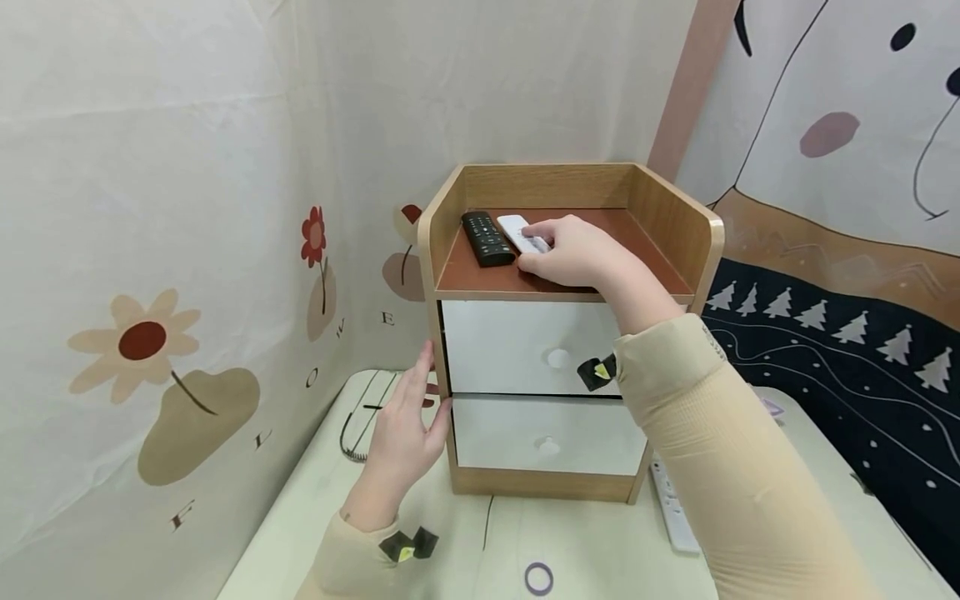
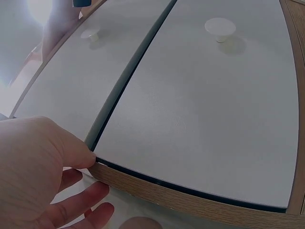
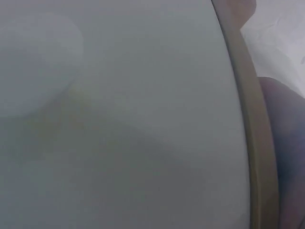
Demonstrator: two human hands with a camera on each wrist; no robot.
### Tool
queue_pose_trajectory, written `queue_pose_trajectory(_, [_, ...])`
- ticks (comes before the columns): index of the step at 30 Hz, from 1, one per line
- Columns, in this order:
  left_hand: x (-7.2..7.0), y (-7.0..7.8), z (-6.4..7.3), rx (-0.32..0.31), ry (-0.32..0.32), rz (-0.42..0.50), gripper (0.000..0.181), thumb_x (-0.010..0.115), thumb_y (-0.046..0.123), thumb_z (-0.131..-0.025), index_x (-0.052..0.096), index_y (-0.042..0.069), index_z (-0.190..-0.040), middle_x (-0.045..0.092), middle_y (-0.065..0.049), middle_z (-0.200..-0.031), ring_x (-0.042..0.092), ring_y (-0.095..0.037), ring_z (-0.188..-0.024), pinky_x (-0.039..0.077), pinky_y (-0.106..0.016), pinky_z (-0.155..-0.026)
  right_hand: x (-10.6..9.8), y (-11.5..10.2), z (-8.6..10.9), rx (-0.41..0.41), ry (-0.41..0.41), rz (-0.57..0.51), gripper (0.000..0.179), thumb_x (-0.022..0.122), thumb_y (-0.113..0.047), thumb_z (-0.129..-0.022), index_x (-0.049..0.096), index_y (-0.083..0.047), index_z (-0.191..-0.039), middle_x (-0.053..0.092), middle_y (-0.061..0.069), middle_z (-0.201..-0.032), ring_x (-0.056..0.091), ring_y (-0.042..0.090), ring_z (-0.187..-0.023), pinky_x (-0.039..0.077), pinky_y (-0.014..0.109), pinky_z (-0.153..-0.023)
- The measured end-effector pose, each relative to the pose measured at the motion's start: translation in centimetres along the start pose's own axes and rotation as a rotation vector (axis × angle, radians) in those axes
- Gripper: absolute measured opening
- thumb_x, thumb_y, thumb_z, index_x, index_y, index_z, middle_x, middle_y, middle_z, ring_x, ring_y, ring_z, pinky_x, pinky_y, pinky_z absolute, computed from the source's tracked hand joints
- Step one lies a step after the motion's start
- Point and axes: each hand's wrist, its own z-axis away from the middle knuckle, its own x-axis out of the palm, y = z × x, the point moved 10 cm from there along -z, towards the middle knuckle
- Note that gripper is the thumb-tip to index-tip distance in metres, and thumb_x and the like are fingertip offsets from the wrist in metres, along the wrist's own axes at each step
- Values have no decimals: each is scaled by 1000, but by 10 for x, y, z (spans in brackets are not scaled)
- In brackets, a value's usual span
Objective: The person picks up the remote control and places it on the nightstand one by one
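A small wooden cabinet (image 1: 543, 486) with two white drawers stands on the table, with a brown top shelf walled on three sides. On that shelf my right hand (image 1: 573, 252) holds a white remote control (image 1: 512, 224) between thumb and fingers. Directly left of it lies a black remote control (image 1: 487, 240). My left hand (image 1: 405, 435) rests against the cabinet's left side, fingers extended. In the left wrist view its thumb touches the wooden front edge (image 2: 143, 187) near the gap between the drawers. The right wrist view shows mostly a blurred drawer front (image 3: 157, 119).
Round white knobs (image 1: 557, 358) stick out from the drawers. A white power strip (image 1: 673, 508) lies right of the cabinet, and a purple ring (image 1: 538, 578) lies in front. Patterned curtains (image 1: 187, 167) hang close behind and beside the table (image 1: 450, 554).
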Motion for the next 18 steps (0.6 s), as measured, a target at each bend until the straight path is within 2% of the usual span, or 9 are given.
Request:
queue_pose_trajectory(3, [0, 0, 1, -2, -1, -4, 93, 76, -6, -93, 29, 1, -172, 65, -26, -142, 79, -29, -98, 71, -38, -78, 5, -2, -7, 8, -18, 15, 74, 56, -41, -97, 46, -26, -169, 48, 14, -170, 52, 29, -146, 44, 48, -126])
queue_pose_trajectory(7, [-1, 1, 2, -1, 1, -3, 92, 76, -6, -93, 30, 0, -172, 66, -26, -141, 79, -29, -98, 71, -38, -78, 10, -3, -9, 38, -18, 57, 77, 51, -43, -98, 38, -31, -173, 38, 17, -173, 47, 32, -153, 44, 52, -127])
queue_pose_trajectory(11, [-2, 2, 1, 8, 8, -3, 92, 76, -7, -92, 30, 0, -172, 66, -27, -141, 79, -29, -97, 72, -39, -77, 10, -4, -8, 40, -4, 89, 77, 50, -44, -98, 36, -33, -174, 41, 16, -169, 49, 33, -148, 47, 52, -120])
queue_pose_trajectory(18, [-3, 1, 1, 13, 9, 3, 93, 76, -8, -91, 30, 0, -172, 66, -26, -140, 79, -29, -97, 72, -40, -77, 9, -6, -6, 29, 17, 97, 76, 50, -43, -99, 38, -30, -173, 43, 15, -169, 46, 34, -152, 45, 54, -122])
